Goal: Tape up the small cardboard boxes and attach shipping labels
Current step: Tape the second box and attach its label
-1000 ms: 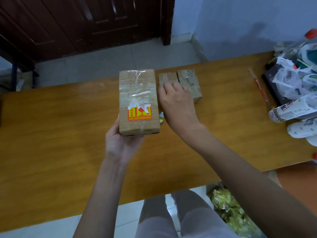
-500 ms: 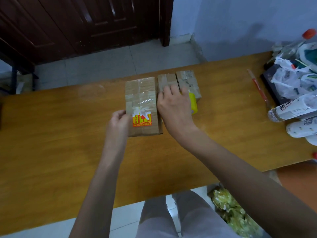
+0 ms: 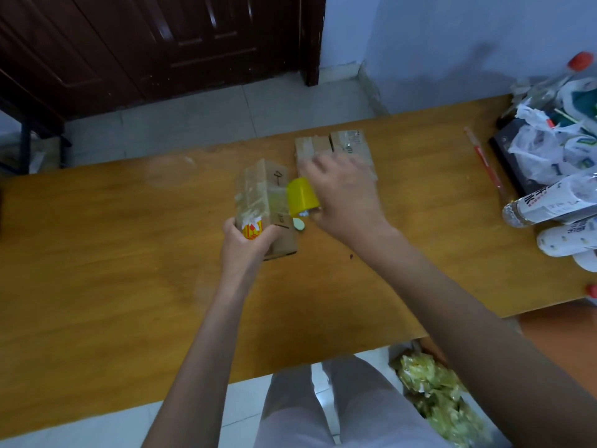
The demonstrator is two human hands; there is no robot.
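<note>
Person taping a small cardboard box at frame centre.
Left hand (image 3: 245, 244) grips the already tape-wrapped box (image 3: 265, 205); right hand (image 3: 345, 195), blurred, clasps the yellow tape roll (image 3: 302, 197). Two taped boxes (image 3: 332, 150) wait behind; no shipping labels visible.

Table (image 3: 97, 253): wood-look top, orange-brown, smooth, faint sheen with soft reflections near far edge. Held box (image 3: 265, 202): brown cardboard, matt, wrapped in clear glossy tape, wrinkled; red-yellow printed sticker at near end. Two boxes (image 3: 336, 150) by far edge: same matt cardboard, shiny tape strips. Tape roll (image 3: 302, 197): yellow plastic, smooth, semi-gloss. Bags (image 3: 542, 147) at right edge: thin white plastic, crinkled, glossy. Bottles (image 3: 549, 205) at right edge: clear plastic, shiny, paper-like white labels; red plastic cap (image 3: 581, 61). Door (image 3: 161, 43): dark wood, lacquered, glossy. Floor (image 3: 210, 111): pale tiles, smooth. Wall (image 3: 452, 43): matt paint, scuffed. Trousers (image 3: 339, 409): pale cloth, matt.
</note>
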